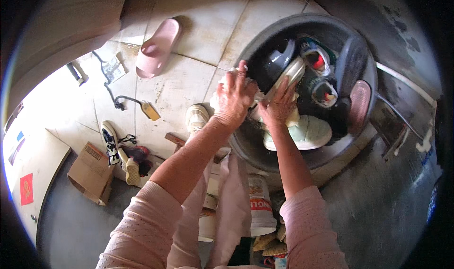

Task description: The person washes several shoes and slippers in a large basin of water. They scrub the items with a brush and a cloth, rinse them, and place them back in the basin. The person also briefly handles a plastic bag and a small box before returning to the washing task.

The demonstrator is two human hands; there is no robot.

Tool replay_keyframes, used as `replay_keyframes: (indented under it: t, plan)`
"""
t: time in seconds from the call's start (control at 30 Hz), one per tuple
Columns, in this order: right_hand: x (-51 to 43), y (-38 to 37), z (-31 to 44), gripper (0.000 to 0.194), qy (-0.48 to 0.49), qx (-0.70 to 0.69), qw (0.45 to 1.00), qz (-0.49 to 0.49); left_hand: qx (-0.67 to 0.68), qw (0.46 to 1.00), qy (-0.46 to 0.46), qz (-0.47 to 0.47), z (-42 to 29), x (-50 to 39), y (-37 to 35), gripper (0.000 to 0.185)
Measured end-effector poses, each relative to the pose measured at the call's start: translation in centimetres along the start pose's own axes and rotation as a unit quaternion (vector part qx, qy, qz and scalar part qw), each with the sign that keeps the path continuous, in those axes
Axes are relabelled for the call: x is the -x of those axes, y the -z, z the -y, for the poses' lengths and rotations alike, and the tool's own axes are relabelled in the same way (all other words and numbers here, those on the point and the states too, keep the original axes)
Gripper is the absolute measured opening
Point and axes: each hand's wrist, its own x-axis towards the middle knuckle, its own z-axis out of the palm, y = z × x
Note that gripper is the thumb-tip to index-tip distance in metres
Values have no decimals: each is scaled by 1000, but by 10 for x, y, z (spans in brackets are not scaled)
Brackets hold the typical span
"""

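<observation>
My left hand [234, 97] is over the left rim of a large dark tub, gripping whitish crumpled material [215, 100] that sticks out around the fingers. Whether this is cloth or paper I cannot tell. Close beside it, my right hand [278, 107] grips a white-edged shoe [295, 70] inside the tub, its fingers laid over the surface. A pale green shoe [312, 132] with a white sole lies on its side below the right wrist. The palms and the undersides of the held things are hidden.
The dark tub [248, 152] also holds dark shoes [317, 58], a grey slipper [351, 67] and a pink sole [360, 98]. A pink slide [158, 49], a yellow-headed brush [150, 111], a cardboard box [90, 171] and several shoes lie leftward. A white bucket [262, 223] stands below.
</observation>
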Motion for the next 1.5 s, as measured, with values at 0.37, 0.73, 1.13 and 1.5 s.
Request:
replay_keyframes:
  t: [0.37, 0.73, 1.13, 1.5]
  plan:
    - [-29, -25, -55, 112, -21, -234, 972, 14, -71, 996, -35, -27, 3, 2, -6, 27]
    - [-1, 80, -42, 76, 19, -105, 987, 118, 202, 975, 88, 41, 17, 14, 81, 42]
    - [36, 208, -55, 50, 16, -58, 973, 221, 316, 882, 328, -120, 120, 175, 217, 49]
    - [54, 260, -62, 49, 44, -165, 926, 337, 352, 694, 575, -252, 116, 336, 234, 50]
